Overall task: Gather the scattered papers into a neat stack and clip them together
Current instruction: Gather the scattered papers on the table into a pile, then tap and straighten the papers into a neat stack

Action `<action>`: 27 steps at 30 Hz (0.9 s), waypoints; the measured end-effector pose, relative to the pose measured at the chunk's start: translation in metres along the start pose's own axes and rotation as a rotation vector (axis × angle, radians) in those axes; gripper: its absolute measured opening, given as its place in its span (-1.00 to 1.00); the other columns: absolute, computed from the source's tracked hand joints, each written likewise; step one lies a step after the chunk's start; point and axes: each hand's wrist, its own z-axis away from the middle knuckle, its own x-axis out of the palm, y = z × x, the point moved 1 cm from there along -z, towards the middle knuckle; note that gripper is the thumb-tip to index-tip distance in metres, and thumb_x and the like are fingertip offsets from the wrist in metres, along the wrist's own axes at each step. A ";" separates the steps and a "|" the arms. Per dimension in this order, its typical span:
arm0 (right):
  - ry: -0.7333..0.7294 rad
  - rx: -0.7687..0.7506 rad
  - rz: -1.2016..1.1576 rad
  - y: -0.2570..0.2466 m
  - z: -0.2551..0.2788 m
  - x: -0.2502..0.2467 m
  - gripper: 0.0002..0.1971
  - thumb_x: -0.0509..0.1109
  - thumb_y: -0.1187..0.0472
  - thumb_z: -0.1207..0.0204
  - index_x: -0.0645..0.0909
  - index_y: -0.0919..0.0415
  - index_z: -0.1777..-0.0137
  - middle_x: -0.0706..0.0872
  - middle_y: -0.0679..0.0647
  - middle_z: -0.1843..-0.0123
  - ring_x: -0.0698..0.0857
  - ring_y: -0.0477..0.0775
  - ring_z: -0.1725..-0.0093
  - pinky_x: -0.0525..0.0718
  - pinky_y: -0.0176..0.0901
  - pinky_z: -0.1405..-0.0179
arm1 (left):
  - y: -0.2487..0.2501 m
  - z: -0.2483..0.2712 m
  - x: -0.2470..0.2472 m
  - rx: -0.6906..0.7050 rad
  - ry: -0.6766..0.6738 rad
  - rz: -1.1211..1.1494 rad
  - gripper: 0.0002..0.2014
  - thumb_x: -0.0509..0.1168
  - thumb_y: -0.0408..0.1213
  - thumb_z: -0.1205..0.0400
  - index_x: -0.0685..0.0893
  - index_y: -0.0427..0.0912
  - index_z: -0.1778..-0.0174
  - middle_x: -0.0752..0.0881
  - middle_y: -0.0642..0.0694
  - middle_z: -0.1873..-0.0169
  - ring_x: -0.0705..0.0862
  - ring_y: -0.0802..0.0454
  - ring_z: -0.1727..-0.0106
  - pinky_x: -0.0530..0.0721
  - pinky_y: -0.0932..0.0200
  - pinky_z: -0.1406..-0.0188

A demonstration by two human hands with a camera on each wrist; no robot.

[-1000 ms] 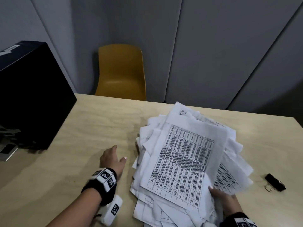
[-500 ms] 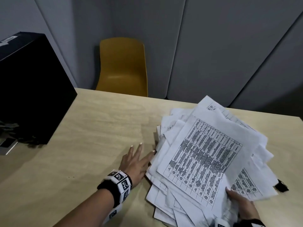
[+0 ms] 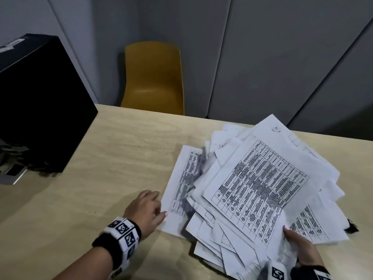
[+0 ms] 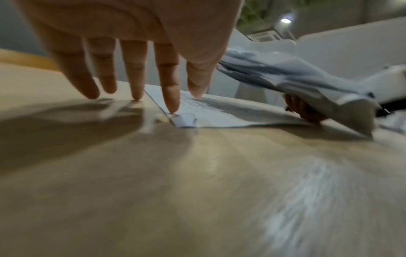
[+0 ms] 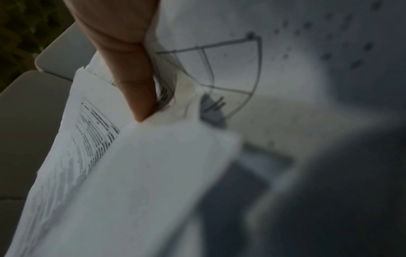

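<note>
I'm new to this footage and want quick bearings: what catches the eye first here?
The big messy bundle of papers on the right of the wooden table, lifted at its near corner by the right hand. The left hand presses straight fingers on one loose sheet lying flat beside the bundle. A yellow chair stands behind the table, and a black binder clip peeks out at the bundle's right edge.

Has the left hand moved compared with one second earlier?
Yes. The left hand has moved right across the table, toward the papers, and now touches one sheet.
</note>
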 end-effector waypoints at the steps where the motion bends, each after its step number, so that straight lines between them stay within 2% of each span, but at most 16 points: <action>1: 0.022 -0.018 0.051 -0.002 -0.002 0.001 -0.36 0.58 0.24 0.05 0.67 0.50 -0.10 0.75 0.47 -0.03 0.78 0.46 0.16 0.70 0.33 -0.04 | -0.003 0.001 0.001 -0.111 0.021 0.060 -0.67 0.24 0.19 -0.51 0.63 0.01 0.06 0.52 0.01 -0.41 0.40 -0.10 -0.49 0.45 0.11 -0.32; 2: 0.054 -0.025 0.091 0.000 -0.003 0.010 -0.35 0.58 0.25 0.06 0.66 0.52 -0.10 0.76 0.47 0.03 0.78 0.41 0.25 0.73 0.31 0.03 | -0.004 0.000 0.000 -0.195 0.077 0.099 -0.57 0.29 0.22 -0.46 0.57 -0.01 -0.09 0.50 0.00 -0.38 0.41 -0.09 -0.44 0.47 0.11 -0.26; 3: -0.009 -0.024 0.065 0.002 -0.004 0.016 -0.39 0.57 0.27 0.03 0.66 0.54 -0.08 0.77 0.47 0.07 0.78 0.38 0.32 0.74 0.27 0.08 | -0.003 -0.004 0.002 -0.260 0.072 0.107 -0.39 0.35 0.23 -0.41 0.45 -0.02 -0.28 0.43 -0.03 -0.41 0.39 -0.11 -0.43 0.47 0.07 -0.27; 5: -0.004 -0.055 0.059 -0.001 -0.002 0.024 -0.58 0.46 0.28 -0.12 0.69 0.55 0.04 0.75 0.43 0.07 0.77 0.35 0.40 0.77 0.22 0.21 | 0.012 -0.009 0.005 -0.329 0.015 0.099 -0.03 0.46 0.15 -0.33 0.08 0.02 -0.56 0.20 -0.11 -0.54 0.26 -0.20 -0.51 0.42 -0.07 -0.39; 6: 0.001 -0.074 0.085 0.000 -0.003 0.028 -0.62 0.42 0.29 -0.17 0.69 0.54 0.04 0.75 0.40 0.07 0.78 0.34 0.41 0.78 0.20 0.28 | 0.019 -0.013 0.009 -0.328 0.007 0.140 0.07 0.50 0.05 -0.31 -0.06 0.06 -0.60 0.14 -0.14 -0.55 0.23 -0.24 -0.52 0.40 -0.10 -0.42; 8: 0.019 -0.122 0.112 0.005 -0.005 0.036 -0.55 0.41 0.34 -0.19 0.62 0.51 -0.11 0.80 0.36 0.16 0.79 0.31 0.40 0.78 0.13 0.36 | 0.020 -0.019 0.018 -0.355 0.047 0.316 0.11 0.49 -0.20 -0.35 -0.20 0.10 -0.61 0.23 -0.18 -0.48 0.35 -0.23 -0.48 0.45 -0.02 -0.38; 10: 0.057 -0.181 0.150 0.008 -0.008 0.042 -0.57 0.41 0.41 -0.24 0.58 0.48 -0.15 0.80 0.35 0.22 0.78 0.30 0.39 0.76 0.04 0.33 | 0.015 -0.023 0.021 -0.454 0.032 0.559 0.00 0.41 -0.33 -0.41 -0.11 0.08 -0.63 0.40 -0.14 -0.43 0.51 -0.18 -0.39 0.53 0.08 -0.29; 12: 0.083 -0.269 0.275 0.010 -0.006 0.053 -0.73 0.37 0.49 -0.34 0.56 0.47 -0.07 0.75 0.38 0.19 0.73 0.27 0.33 0.67 -0.03 0.32 | 0.011 -0.023 0.018 -0.545 -0.067 0.863 -0.31 0.36 -0.28 -0.48 0.29 -0.09 -0.54 0.62 -0.14 -0.35 0.66 -0.16 -0.23 0.62 0.00 -0.25; 14: 0.142 -0.337 0.465 0.009 -0.004 0.063 -0.85 0.37 0.52 -0.39 0.56 0.48 0.03 0.71 0.38 0.21 0.68 0.22 0.31 0.55 -0.11 0.37 | 0.014 -0.020 0.012 -0.629 -0.174 1.358 -0.56 0.30 -0.12 -0.55 0.60 -0.29 -0.30 0.75 -0.32 -0.15 0.76 -0.21 -0.03 0.66 -0.12 -0.18; 16: 0.160 -0.386 0.620 0.011 -0.003 0.072 -0.84 0.37 0.50 -0.40 0.56 0.55 0.04 0.67 0.30 0.35 0.61 0.15 0.39 0.48 -0.19 0.46 | 0.012 -0.013 -0.001 -0.667 -0.267 1.733 -0.42 0.16 0.18 -0.56 0.68 -0.28 -0.16 0.80 -0.36 0.08 0.78 -0.24 0.08 0.64 -0.13 -0.11; 17: 0.160 -0.391 0.675 0.013 -0.004 0.075 -0.80 0.37 0.48 -0.40 0.54 0.59 0.01 0.65 0.29 0.37 0.59 0.14 0.40 0.50 -0.20 0.48 | 0.009 -0.012 -0.005 -0.664 -0.314 1.727 -0.38 0.12 0.32 -0.51 0.71 -0.17 -0.08 0.81 -0.32 0.14 0.78 -0.22 0.08 0.63 -0.10 -0.09; 19: 0.136 -0.361 0.723 0.018 -0.002 0.082 -0.77 0.36 0.45 -0.42 0.50 0.56 -0.04 0.63 0.29 0.31 0.60 0.12 0.37 0.58 -0.21 0.53 | 0.003 -0.010 -0.011 -0.635 -0.371 1.599 -0.32 0.40 0.39 -0.21 0.76 -0.05 -0.06 0.80 -0.28 0.01 0.75 -0.25 -0.08 0.60 -0.16 -0.22; 21: 0.083 -0.347 0.751 0.022 0.007 0.093 -0.86 0.32 0.47 -0.46 0.47 0.50 0.02 0.61 0.25 0.30 0.59 0.13 0.35 0.53 -0.25 0.59 | 0.002 -0.009 -0.007 -0.650 -0.438 1.398 -0.08 0.68 0.14 0.20 0.77 -0.21 -0.09 0.78 -0.34 -0.06 0.72 -0.29 -0.09 0.62 -0.16 -0.23; 23: 0.038 -0.355 0.742 0.022 0.010 0.099 -0.85 0.30 0.50 -0.47 0.45 0.48 -0.02 0.60 0.23 0.26 0.57 0.10 0.30 0.49 -0.26 0.54 | -0.002 -0.012 0.003 -0.675 -0.410 1.209 -0.12 0.70 -0.06 0.35 0.78 -0.31 0.07 0.77 -0.38 -0.03 0.71 -0.31 -0.07 0.64 -0.17 -0.21; 25: 0.005 -0.339 0.713 0.024 0.007 0.103 -0.81 0.27 0.53 -0.47 0.42 0.47 -0.06 0.58 0.23 0.21 0.56 0.07 0.27 0.52 -0.29 0.57 | -0.005 -0.016 0.012 -0.695 -0.309 1.116 -0.47 0.62 -0.28 0.21 0.77 -0.37 0.32 0.76 -0.44 0.01 0.72 -0.37 -0.07 0.63 -0.30 -0.22; 27: 0.014 -0.306 0.672 0.025 0.002 0.103 -0.72 0.32 0.50 -0.42 0.43 0.52 -0.12 0.62 0.26 0.17 0.59 0.11 0.27 0.60 -0.26 0.52 | 0.003 -0.012 0.008 -0.712 -0.263 1.131 -0.75 0.50 -0.53 -0.17 0.72 -0.48 0.25 0.77 -0.44 0.10 0.73 -0.37 0.02 0.64 -0.31 -0.18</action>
